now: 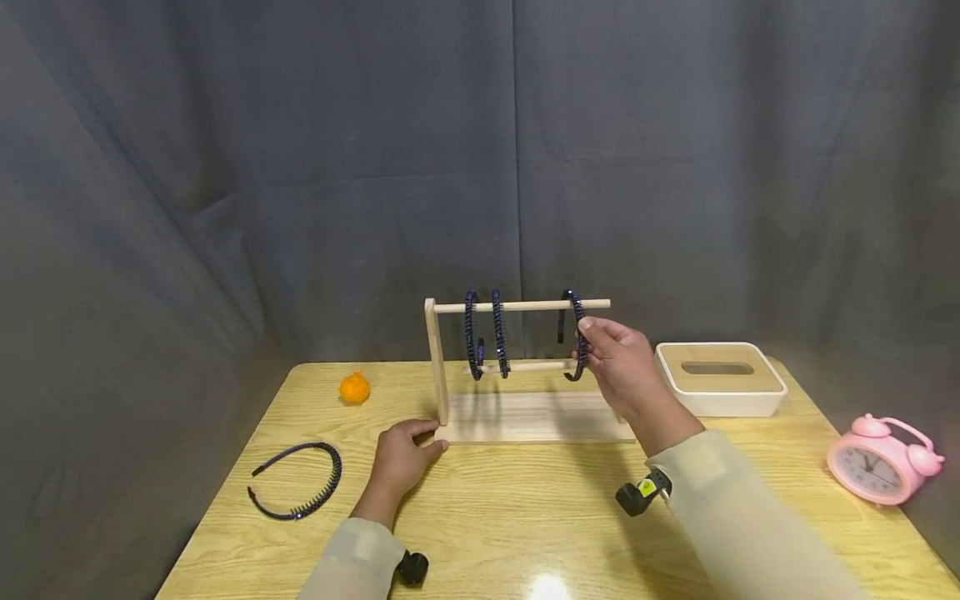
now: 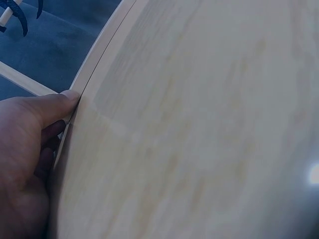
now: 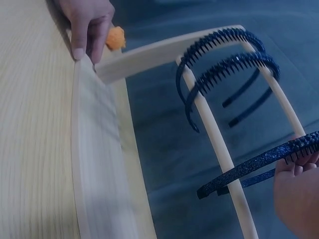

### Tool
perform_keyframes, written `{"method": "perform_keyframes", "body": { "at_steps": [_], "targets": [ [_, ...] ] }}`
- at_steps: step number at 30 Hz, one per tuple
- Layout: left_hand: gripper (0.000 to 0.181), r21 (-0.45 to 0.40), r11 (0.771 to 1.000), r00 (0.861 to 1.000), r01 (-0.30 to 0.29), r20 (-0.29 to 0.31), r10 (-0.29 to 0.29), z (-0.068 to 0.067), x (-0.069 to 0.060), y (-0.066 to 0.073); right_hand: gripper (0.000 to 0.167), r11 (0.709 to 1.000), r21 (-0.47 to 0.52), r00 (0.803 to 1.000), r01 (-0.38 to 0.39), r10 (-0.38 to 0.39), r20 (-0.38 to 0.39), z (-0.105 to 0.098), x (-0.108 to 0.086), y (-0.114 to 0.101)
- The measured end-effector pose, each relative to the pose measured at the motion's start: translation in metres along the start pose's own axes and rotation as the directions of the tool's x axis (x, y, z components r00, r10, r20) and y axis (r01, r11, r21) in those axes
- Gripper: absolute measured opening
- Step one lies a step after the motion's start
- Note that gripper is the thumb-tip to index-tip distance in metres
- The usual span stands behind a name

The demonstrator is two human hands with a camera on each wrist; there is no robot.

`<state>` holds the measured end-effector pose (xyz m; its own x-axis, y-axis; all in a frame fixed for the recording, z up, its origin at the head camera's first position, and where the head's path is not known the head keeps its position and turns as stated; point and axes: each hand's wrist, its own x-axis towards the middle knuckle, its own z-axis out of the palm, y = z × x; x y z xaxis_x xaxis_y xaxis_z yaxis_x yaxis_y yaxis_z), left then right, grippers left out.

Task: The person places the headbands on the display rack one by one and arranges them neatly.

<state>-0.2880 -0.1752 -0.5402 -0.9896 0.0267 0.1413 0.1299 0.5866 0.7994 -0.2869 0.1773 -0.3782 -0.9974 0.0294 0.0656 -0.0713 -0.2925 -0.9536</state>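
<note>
A wooden rack (image 1: 525,418) with two horizontal bars stands on the table. My left hand (image 1: 402,457) grips the left end of its base, thumb at the front corner. Near the free right end of the upper bar, my right hand (image 1: 621,360) pinches a dark, glittery toothed headband (image 1: 573,298), which loops over that bar. In the right wrist view this headband (image 3: 259,162) crosses the lower bar, and the fingertips are partly behind it. Two similar headbands, a left one (image 1: 470,333) and a right one (image 1: 498,333), hang on the rack further left.
Another dark headband (image 1: 334,475) lies on the table at the left. Behind it sits an orange fuzzy ball (image 1: 354,388). A white tissue box with a wooden lid (image 1: 720,392) stands right of the rack, and a pink alarm clock (image 1: 877,467) is near the right edge.
</note>
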Motion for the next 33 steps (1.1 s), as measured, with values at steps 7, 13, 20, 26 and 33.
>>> {"method": "perform_keyframes", "body": {
  "at_steps": [7,13,20,26,33],
  "targets": [
    [0.032,-0.013,1.000,1.000,0.008,-0.003,-0.009,-0.002,-0.001,0.001,0.016,1.000,-0.010,1.000,-0.007,0.007,0.015,0.021,0.007,0.006],
    [0.033,-0.023,1.000,1.000,0.009,0.003,-0.009,-0.002,-0.002,0.002,0.033,0.999,-0.027,0.999,-0.032,0.033,0.015,0.031,0.012,0.011],
    [0.034,-0.007,1.000,1.000,-0.001,-0.001,0.001,-0.001,-0.002,0.003,0.020,0.999,-0.010,0.998,-0.033,0.034,0.058,0.037,0.014,0.019],
    [0.034,-0.008,1.000,1.000,0.009,-0.004,-0.009,-0.003,-0.002,0.001,0.026,1.000,0.017,0.995,-0.026,0.025,0.097,0.044,0.014,0.028],
    [0.033,-0.007,1.000,1.000,0.001,-0.011,-0.001,-0.004,-0.003,0.001,0.022,0.999,0.048,0.988,0.000,-0.007,0.151,0.051,0.012,0.036]
  ]
}}
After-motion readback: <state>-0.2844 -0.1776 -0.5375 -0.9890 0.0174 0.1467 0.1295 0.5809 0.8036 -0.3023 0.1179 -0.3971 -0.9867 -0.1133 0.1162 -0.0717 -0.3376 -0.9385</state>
